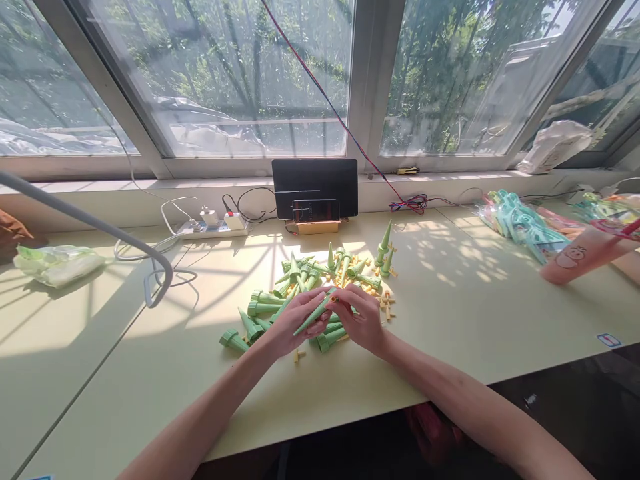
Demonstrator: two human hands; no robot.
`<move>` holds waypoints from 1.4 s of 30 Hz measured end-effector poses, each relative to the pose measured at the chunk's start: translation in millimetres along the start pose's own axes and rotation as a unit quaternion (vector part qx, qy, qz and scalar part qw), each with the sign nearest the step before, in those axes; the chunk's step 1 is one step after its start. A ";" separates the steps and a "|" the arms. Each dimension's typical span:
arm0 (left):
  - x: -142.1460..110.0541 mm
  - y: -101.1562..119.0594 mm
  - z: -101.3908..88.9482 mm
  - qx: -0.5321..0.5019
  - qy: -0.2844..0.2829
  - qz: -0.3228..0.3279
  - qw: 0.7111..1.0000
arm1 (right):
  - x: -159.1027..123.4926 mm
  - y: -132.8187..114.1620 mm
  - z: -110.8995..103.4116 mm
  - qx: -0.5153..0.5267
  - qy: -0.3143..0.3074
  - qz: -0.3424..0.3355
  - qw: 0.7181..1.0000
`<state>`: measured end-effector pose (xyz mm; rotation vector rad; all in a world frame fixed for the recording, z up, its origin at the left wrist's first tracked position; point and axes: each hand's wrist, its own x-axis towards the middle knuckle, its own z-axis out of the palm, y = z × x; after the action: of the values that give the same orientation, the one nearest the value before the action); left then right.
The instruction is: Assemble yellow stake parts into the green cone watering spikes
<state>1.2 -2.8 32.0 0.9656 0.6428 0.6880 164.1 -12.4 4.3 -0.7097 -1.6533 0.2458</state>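
A heap of green plastic cone spikes [300, 280] and small yellow cross-shaped pieces [386, 308] lies in the middle of the pale table [450, 320]. My left hand [295, 325] is closed around one green cone spike [314, 313], its tip pointing down and left. My right hand [363, 319] meets it at the cone's wide end, fingers pinched there on a small yellow piece [334, 299] that is mostly hidden. Both hands hover just over the near side of the heap.
A dark tablet [315, 187] with a phone [316, 211] on a wooden stand sits under the window. A power strip [213, 229] with cables lies to the left, a wrapped packet [57, 263] far left, and bagged colourful goods [525, 227] to the right.
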 end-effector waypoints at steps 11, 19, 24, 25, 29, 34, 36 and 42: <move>-0.4 1.7 0.8 0.026 0.009 0.006 1.000 | -1.6 5.0 0.6 -0.017 -0.009 0.010 1.000; 1.2 4.8 1.3 0.073 0.098 0.068 0.990 | -2.9 9.6 2.9 0.003 -0.018 0.068 0.998; 4.2 3.5 -1.6 0.193 0.237 0.163 0.938 | 1.8 11.9 0.6 -0.040 0.021 0.119 0.992; 4.8 2.4 -2.9 0.223 0.252 0.181 0.924 | 2.9 12.5 0.0 -0.049 0.024 0.125 0.991; 5.2 -1.8 -6.3 0.360 0.273 0.214 0.866 | 4.8 15.6 -1.1 -0.082 0.013 0.133 0.988; 4.5 -4.2 -6.4 0.429 0.279 0.239 0.825 | 3.6 18.9 0.0 -0.116 -0.044 0.123 0.985; 4.9 -5.3 -6.9 0.442 0.281 0.238 0.818 | 3.1 19.7 0.4 -0.122 -0.060 0.122 0.983; 6.4 -7.6 -9.1 0.500 0.274 0.217 0.792 | 1.1 22.4 1.1 -0.133 -0.082 0.124 0.980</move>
<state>0.1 3.7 20.2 1.9716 1.3982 1.0809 170.0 6.1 -7.0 -1.1276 -1.7715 0.2693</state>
